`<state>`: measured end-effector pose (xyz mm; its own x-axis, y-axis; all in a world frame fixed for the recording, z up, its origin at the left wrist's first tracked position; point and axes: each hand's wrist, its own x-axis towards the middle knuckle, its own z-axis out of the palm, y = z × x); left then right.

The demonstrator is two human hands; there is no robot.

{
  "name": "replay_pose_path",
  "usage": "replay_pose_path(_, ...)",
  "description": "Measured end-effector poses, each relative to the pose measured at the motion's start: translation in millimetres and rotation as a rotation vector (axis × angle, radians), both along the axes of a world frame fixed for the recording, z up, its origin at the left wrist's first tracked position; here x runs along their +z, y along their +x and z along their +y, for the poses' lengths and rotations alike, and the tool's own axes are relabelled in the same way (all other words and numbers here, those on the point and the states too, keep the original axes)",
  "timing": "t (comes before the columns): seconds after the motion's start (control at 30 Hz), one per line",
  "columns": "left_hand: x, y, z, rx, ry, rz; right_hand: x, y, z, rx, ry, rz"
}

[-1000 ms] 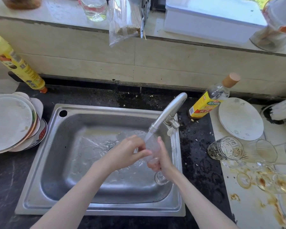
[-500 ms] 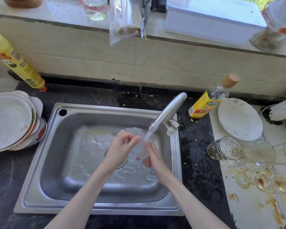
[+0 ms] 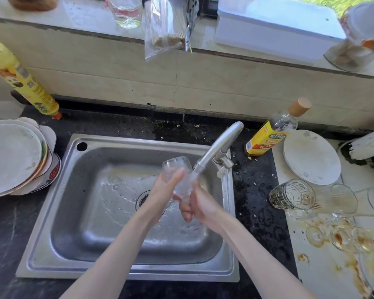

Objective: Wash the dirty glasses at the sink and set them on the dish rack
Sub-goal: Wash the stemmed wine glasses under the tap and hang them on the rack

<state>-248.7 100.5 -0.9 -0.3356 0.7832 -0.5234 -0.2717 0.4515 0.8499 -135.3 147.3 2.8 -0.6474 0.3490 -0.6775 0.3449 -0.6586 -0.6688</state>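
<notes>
A clear stemmed glass (image 3: 175, 167) is held over the steel sink (image 3: 78, 212), its bowl pointing away from me beside the running tap (image 3: 216, 147). My right hand (image 3: 198, 205) grips its lower part with curled fingers. My left hand (image 3: 166, 188) lies against the bowl's side with fairly straight fingers. Water falls from the spout onto the glass and my hands. Several dirty glasses lie on the stained board at the right: a patterned tumbler (image 3: 292, 194), a plain glass (image 3: 343, 198) and a sauce-smeared stemmed glass (image 3: 352, 238).
A stack of dirty plates (image 3: 13, 156) sits left of the sink. A yellow bottle (image 3: 22, 80) leans at the back left. An oil bottle (image 3: 272, 130) and a white plate (image 3: 311, 157) stand right of the tap. The ledge behind holds a glass (image 3: 125, 11) and a white box (image 3: 276, 29).
Both hands have lifted the glass from low in the sink and tipped its bowl up and away beside the spout. My left hand moved from its rim to its side.
</notes>
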Motion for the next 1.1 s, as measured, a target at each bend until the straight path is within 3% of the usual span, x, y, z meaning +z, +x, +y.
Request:
replay_pose_path(0.1, -2, -2, 7, 0.048, -0.085, -0.108, 11, 6, 3, 0.225, 0.266, -0.093)
replay_pose_path(0.2, -2, -2, 16, 0.088, -0.086, -0.165, 17, 13, 13, 0.261, 0.312, -0.075)
replay_pose_path(0.43, -23, -19, 31, 0.174, -0.17, -0.47, 16, 13, 23, 0.108, 0.152, -0.139)
replay_pose_path(0.6, -51, -36, 19, 0.52, -0.364, -0.845, 12, 10, 25, -0.109, -0.024, -0.025)
replay_pose_path(0.77, -58, -35, 6, 0.626, -0.468, -1.049, 2, 5, 18, -0.202, -0.028, -0.015)
replay_pose_path(0.93, -55, -33, 9, 0.683, -0.411, -1.06, 2, 10, 22, -0.273, -0.041, 0.046)
replay_pose_path(1.1, -41, -28, 15, 0.595, -0.278, -0.841, 0, 18, 17, -0.43, -0.244, 0.062)
